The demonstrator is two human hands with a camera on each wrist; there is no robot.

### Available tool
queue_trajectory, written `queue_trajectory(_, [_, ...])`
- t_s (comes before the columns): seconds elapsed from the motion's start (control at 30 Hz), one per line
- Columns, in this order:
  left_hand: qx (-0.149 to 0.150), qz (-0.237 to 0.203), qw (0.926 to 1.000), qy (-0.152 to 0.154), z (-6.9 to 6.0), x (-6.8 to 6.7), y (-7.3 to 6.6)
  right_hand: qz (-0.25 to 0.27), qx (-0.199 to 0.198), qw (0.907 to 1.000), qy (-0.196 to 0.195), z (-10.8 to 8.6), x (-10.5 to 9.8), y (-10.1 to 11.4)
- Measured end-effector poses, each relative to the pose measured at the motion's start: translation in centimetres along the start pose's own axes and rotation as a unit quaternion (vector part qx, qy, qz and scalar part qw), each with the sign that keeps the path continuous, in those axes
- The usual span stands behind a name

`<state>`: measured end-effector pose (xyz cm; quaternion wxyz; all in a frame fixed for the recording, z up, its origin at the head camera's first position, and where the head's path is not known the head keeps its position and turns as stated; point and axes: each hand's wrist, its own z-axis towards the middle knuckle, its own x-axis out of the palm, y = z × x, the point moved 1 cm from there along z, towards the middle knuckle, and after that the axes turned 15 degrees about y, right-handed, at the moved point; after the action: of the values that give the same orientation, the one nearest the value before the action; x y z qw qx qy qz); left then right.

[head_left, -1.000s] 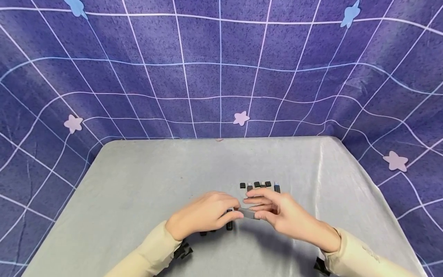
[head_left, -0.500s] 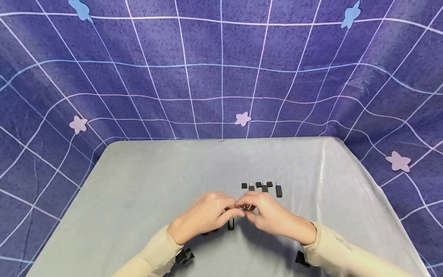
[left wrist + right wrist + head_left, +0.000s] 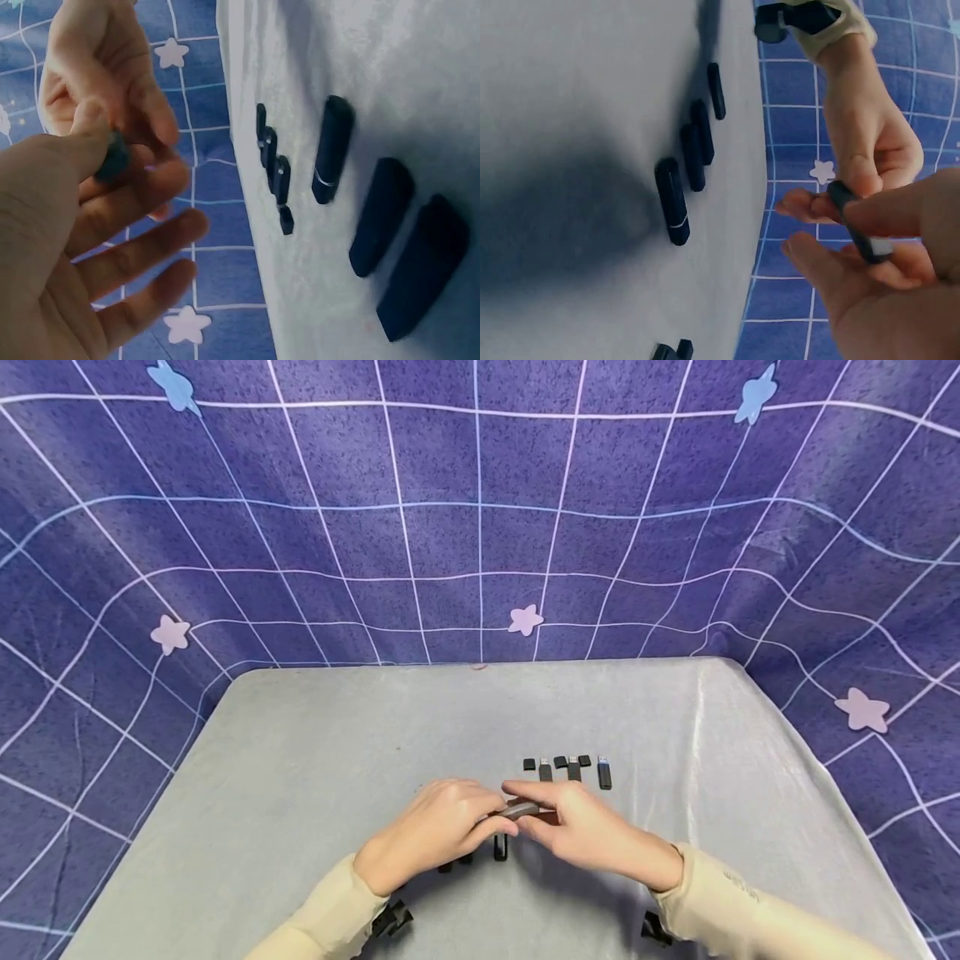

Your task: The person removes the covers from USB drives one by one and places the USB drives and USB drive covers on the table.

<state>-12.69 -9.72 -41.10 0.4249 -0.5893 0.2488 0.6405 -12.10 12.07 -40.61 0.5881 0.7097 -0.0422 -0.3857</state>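
A small dark grey stick (image 3: 517, 811), which looks like a USB drive, is held above the table between both hands. The left hand (image 3: 441, 827) pinches one end between thumb and fingers, its other fingers spread in the left wrist view. From the other side, the right hand (image 3: 596, 831) grips the stick (image 3: 859, 225) with its thumb and fingers; a light metallic end shows there. Below the hands, a black stick (image 3: 501, 847) lies on the table, and more black sticks (image 3: 382, 217) lie beside it, partly hidden by the left hand in the head view.
Past the right hand, a row of black drives (image 3: 604, 773) with bare metal plugs and separate caps (image 3: 529, 764) lies on the grey table (image 3: 337, 718). A purple cloth with grid lines and stars (image 3: 526, 620) hangs behind and at the sides.
The right hand has moved left, closer to the left hand, uncovering more of the drives in the row. The held stick has turned and now shows lengthwise between the fingers.
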Motion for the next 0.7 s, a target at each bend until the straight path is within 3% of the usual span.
queue_trajectory(0.07, [-0.004,0.002,0.9999,0.014,0.1,-0.1,0.0,-0.046,-0.012,0.9987,0.019,-0.1,0.1,0.1])
queue_trajectory(0.17, [-0.009,-0.003,0.9995,0.031,0.2,-0.3,-0.1,-0.048,-0.034,0.9970,0.050,0.0,0.3,0.0])
queue_trajectory(0.33, [0.002,-0.035,0.9982,0.050,-0.1,-0.7,0.0,0.029,-0.047,0.9955,0.077,-0.1,0.4,-0.5])
queue_trajectory(0.53, [0.024,-0.048,0.9974,0.047,-1.0,-0.7,0.2,0.123,-0.052,0.9849,0.110,-0.6,0.9,-0.7])
queue_trajectory(0.7, [0.038,-0.033,0.9981,0.036,-1.2,-0.7,0.1,0.135,-0.042,0.9829,0.118,-0.8,1.0,-0.7])
